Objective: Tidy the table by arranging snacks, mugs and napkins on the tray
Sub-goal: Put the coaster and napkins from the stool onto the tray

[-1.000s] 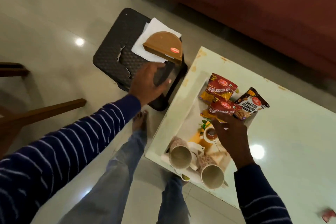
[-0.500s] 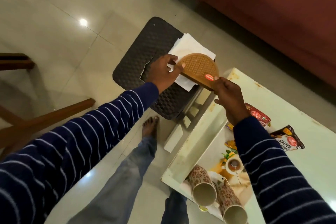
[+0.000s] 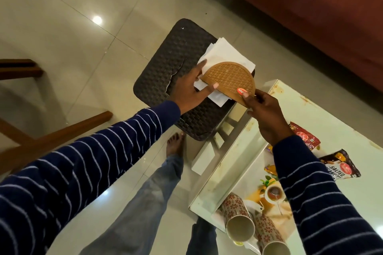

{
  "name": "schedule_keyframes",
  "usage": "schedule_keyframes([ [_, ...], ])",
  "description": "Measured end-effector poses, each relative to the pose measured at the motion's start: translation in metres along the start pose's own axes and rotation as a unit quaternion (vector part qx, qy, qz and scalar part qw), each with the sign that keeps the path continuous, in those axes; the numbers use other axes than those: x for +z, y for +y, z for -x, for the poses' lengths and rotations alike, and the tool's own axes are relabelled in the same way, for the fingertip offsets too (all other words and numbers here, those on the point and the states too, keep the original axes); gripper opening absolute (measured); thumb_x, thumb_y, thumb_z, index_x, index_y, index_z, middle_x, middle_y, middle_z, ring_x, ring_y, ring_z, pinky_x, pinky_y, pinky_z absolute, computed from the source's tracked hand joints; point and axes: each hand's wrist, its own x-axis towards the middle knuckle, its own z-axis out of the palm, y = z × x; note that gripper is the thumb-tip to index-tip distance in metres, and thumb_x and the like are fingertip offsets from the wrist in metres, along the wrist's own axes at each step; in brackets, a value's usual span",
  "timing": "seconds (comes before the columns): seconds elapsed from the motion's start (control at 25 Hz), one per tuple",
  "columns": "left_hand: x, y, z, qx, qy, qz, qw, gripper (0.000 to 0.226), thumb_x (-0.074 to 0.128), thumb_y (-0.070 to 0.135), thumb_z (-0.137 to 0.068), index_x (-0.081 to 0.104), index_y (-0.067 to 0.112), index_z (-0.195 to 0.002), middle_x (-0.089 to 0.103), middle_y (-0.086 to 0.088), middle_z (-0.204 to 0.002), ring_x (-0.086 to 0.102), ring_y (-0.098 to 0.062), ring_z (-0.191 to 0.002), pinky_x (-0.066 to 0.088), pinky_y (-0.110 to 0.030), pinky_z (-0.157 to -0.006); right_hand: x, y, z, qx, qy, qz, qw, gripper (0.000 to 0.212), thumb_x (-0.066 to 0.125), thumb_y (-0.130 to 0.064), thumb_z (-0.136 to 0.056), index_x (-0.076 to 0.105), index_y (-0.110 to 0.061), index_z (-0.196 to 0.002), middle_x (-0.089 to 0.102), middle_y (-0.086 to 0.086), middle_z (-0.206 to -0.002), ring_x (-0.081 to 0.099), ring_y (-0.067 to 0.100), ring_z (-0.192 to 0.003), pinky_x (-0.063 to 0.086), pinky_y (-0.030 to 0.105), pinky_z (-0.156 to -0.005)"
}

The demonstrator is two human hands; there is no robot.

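A brown half-round napkin holder (image 3: 230, 77) with white napkins (image 3: 224, 54) stands on a dark woven stool (image 3: 176, 64). My left hand (image 3: 191, 89) grips the holder's left end with fingers spread over the napkins. My right hand (image 3: 262, 112) pinches its right corner near the red sticker. On the tray (image 3: 234, 174) lie two floral mugs (image 3: 237, 219) on their sides. Snack packets (image 3: 339, 166) lie at the tray's far end, partly hidden by my right sleeve.
The tray sits on a pale green table (image 3: 339, 122) at the right. A red-brown sofa (image 3: 310, 6) runs along the back. Wooden chair legs (image 3: 51, 138) reach in at the left. My legs and bare foot (image 3: 176, 145) stand on the tiled floor.
My right hand left the snack packets and came up to the holder's right corner. My left hand rose from the stool's edge to the holder's left end. The view shifted left.
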Motion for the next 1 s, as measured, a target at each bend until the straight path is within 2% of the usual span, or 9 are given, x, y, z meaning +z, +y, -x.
schedule_keyframes([
  [0.08, 0.001, -0.004, 0.004, 0.007, -0.035, -0.005, 0.999, 0.095, 0.065, 0.053, -0.088, 0.006, 0.025, -0.157, 0.041, -0.007, -0.154, 0.045, -0.022, -0.137, 0.041, -0.043, -0.110, 0.000, 0.002, 0.006, -0.020, -0.026, -0.012, 0.999, 0.049, 0.069, -0.044, -0.089, 0.062, -0.022, -0.132, 0.071, -0.005, -0.118, 0.064, 0.013, -0.114, 0.053, 0.030, -0.093],
  [0.2, 0.001, -0.005, 0.006, 0.018, -0.059, -0.028, 0.998, 0.101, 0.063, 0.055, -0.088, -0.002, 0.020, -0.157, 0.034, -0.009, -0.158, 0.039, -0.025, -0.142, 0.038, -0.052, -0.113, -0.007, 0.007, 0.024, -0.061, -0.017, -0.005, 0.998, 0.047, 0.070, -0.039, -0.089, 0.061, -0.022, -0.132, 0.071, -0.007, -0.117, 0.065, 0.009, -0.111, 0.052, 0.017, -0.081],
  [0.36, 0.001, 0.013, 0.014, 0.072, -0.025, -0.138, 0.987, 0.102, 0.061, 0.069, -0.081, 0.016, 0.018, -0.156, 0.033, -0.009, -0.158, 0.042, -0.028, -0.139, 0.043, -0.050, -0.108, -0.038, 0.025, 0.069, -0.107, 0.028, 0.023, 0.994, 0.057, 0.071, -0.048, -0.084, 0.057, -0.026, -0.134, 0.068, -0.014, -0.117, 0.065, 0.000, -0.104, 0.054, 0.009, -0.068],
  [0.48, 0.012, 0.044, 0.034, 0.177, -0.009, -0.151, 0.973, 0.098, 0.062, 0.076, -0.073, 0.034, 0.021, -0.150, 0.043, -0.001, -0.153, 0.046, -0.020, -0.132, 0.045, -0.039, -0.104, -0.070, 0.045, 0.103, -0.126, 0.042, 0.024, 0.991, 0.054, 0.072, -0.046, -0.085, 0.057, -0.029, -0.134, 0.068, -0.013, -0.119, 0.065, -0.002, -0.105, 0.057, 0.014, -0.077],
  [0.64, 0.061, 0.093, 0.071, 0.238, -0.124, -0.063, 0.961, 0.074, 0.071, 0.058, -0.079, 0.050, 0.021, -0.139, 0.058, 0.003, -0.135, 0.053, 0.003, -0.116, 0.048, -0.016, -0.095, -0.109, 0.085, 0.149, -0.119, 0.074, 0.005, 0.990, 0.052, 0.074, -0.034, -0.087, 0.056, -0.027, -0.136, 0.069, -0.010, -0.120, 0.066, 0.004, -0.108, 0.058, 0.018, -0.076],
  [0.72, 0.088, 0.107, 0.084, 0.238, -0.141, -0.039, 0.960, 0.066, 0.077, 0.047, -0.080, 0.054, 0.021, -0.136, 0.062, 0.006, -0.126, 0.056, 0.001, -0.113, 0.050, -0.017, -0.093, -0.126, 0.110, 0.168, -0.115, 0.090, 0.002, 0.989, 0.054, 0.076, -0.030, -0.085, 0.057, -0.024, -0.135, 0.070, -0.006, -0.120, 0.067, 0.009, -0.109, 0.059, 0.024, -0.080],
  [0.84, 0.120, 0.110, 0.101, 0.216, -0.206, -0.045, 0.954, 0.072, 0.082, 0.041, -0.076, 0.053, 0.021, -0.139, 0.063, 0.009, -0.121, 0.057, -0.003, -0.111, 0.050, -0.019, -0.090, -0.148, 0.152, 0.192, -0.109, 0.116, 0.010, 0.987, 0.058, 0.081, -0.024, -0.081, 0.058, -0.021, -0.134, 0.068, -0.003, -0.125, 0.065, 0.012, -0.114, 0.055, 0.030, -0.093],
  [0.92, 0.146, 0.102, 0.116, 0.223, -0.257, -0.068, 0.938, 0.066, 0.084, 0.038, -0.074, 0.059, 0.019, -0.132, 0.062, 0.003, -0.122, 0.056, -0.005, -0.108, 0.047, -0.011, -0.084, -0.159, 0.181, 0.203, -0.105, 0.140, 0.043, 0.984, 0.059, 0.084, -0.022, -0.076, 0.060, -0.022, -0.130, 0.066, -0.001, -0.127, 0.063, 0.014, -0.114, 0.052, 0.030, -0.096],
  [1.0, 0.169, 0.091, 0.132, 0.235, -0.278, -0.088, 0.927, 0.063, 0.087, 0.035, -0.071, 0.062, 0.018, -0.127, 0.062, 0.000, -0.123, 0.054, -0.004, -0.106, 0.040, -0.001, -0.082, -0.165, 0.211, 0.210, -0.115, 0.157, 0.098, 0.976, 0.062, 0.086, -0.017, -0.073, 0.060, -0.016, -0.130, 0.064, 0.000, -0.124, 0.061, 0.015, -0.111, 0.048, 0.022, -0.095],
])
